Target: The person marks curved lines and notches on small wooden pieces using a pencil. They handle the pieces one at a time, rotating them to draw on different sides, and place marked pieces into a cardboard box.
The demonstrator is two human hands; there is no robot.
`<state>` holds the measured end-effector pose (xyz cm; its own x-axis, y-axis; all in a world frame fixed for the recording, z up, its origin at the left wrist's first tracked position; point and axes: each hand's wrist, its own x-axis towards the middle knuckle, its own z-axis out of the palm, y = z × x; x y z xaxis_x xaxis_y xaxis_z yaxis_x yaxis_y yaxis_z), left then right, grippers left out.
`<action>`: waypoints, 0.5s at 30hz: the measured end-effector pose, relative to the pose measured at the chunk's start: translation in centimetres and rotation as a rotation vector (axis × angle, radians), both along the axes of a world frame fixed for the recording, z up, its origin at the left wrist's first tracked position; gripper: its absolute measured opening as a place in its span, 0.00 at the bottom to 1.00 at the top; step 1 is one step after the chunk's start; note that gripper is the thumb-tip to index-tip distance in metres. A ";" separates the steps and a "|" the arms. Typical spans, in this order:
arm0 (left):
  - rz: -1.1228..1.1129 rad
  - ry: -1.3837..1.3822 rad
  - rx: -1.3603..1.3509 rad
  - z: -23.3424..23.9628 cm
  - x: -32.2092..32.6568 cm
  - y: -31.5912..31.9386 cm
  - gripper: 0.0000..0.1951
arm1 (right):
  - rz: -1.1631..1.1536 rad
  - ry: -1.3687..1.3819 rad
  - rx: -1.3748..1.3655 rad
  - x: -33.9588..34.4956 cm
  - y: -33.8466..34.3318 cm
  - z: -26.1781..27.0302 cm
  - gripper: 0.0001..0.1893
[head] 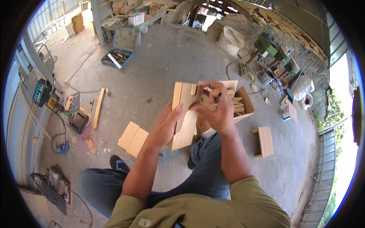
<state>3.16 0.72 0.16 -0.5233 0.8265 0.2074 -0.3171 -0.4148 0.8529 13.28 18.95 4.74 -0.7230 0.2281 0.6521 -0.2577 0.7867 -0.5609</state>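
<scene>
My left hand (165, 124) grips a pale wooden board (184, 135) by its left edge, with the thumb across the top. On the board's upper part lies a brown template (186, 97) with a rounded slot and a curved edge. My right hand (221, 109) has a dark-tipped pen (218, 97) tucked among its fingers. Its thumb and forefinger touch the template's right edge. Faint curved outlines show on the lower end of the board. Behind my right hand stands a cardboard box (245, 99) of wooden strips, partly hidden.
Stacked wooden boards (133, 139) lie on the concrete floor near my left foot. A small wooden stool-like piece (265, 141) stands to the right. Leftward are a drill stand (78, 122), a wooden strip (99, 108) and a motorised saw (54, 185). An open toolbox (118, 55) sits farther off.
</scene>
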 end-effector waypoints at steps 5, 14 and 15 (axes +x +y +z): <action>0.001 -0.043 -0.035 -0.8 -0.3 0.3 0.29 | -0.016 -0.049 -0.007 -0.1 -0.2 -0.1 0.30; -0.007 -0.053 -0.033 -0.8 -0.7 0.6 0.29 | -0.071 -0.129 -0.077 -0.3 -0.6 0.2 0.27; -0.012 -0.063 -0.025 -0.9 -0.7 0.6 0.29 | -0.071 -0.126 -0.062 -0.3 -0.5 0.2 0.27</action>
